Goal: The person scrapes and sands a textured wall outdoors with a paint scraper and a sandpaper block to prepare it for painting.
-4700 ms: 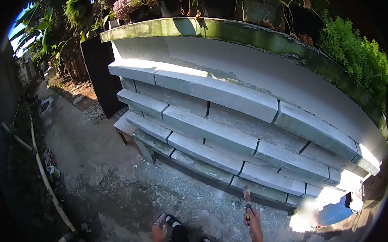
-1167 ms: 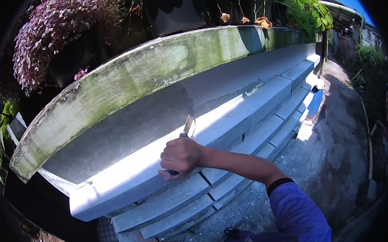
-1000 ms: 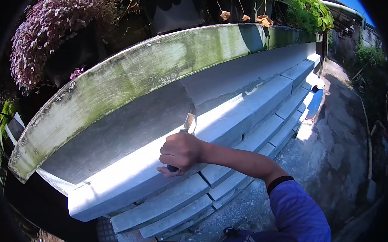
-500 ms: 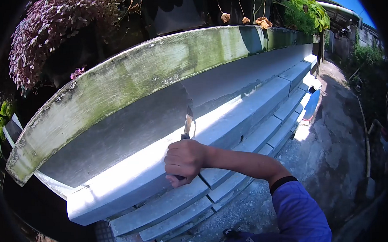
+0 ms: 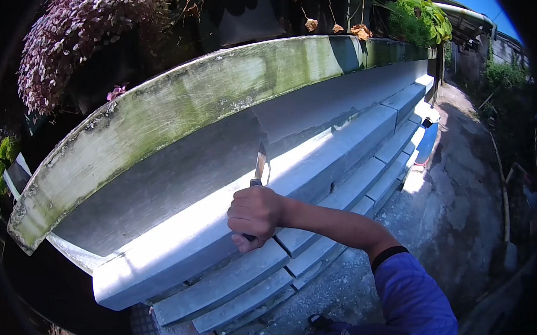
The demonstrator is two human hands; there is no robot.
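Green-stained concrete forms the long curved rim (image 5: 217,80) above the top slab (image 5: 159,265), which we take as our landmark. Between rim and slab runs the recessed wall: dark render (image 5: 173,183) above the slab's left stretch, paler plaster (image 5: 337,101) above its farther stretch, and a ragged seam (image 5: 259,127) parting them.

Our purple-sleeved right arm (image 5: 337,227) reaches across the slab's front. The right hand (image 5: 255,211), the only one near, is curled in a fist around the handle of the putty knife (image 5: 260,166). The left hand is out of view, so we cannot tell how it is held.

The knife's blade rises from the fist over the slab's top, its long axis crossing the slab's length and leaning slightly right. We judge the relation that matters to be tip to seam: the tip lies just beside the seam's lower end, though whether it touches the wall we cannot tell.

About a second ago the blade showed broader and its tip lower; now it looks narrower and reaches higher beside the seam, while the slab has hardly shifted in our view.
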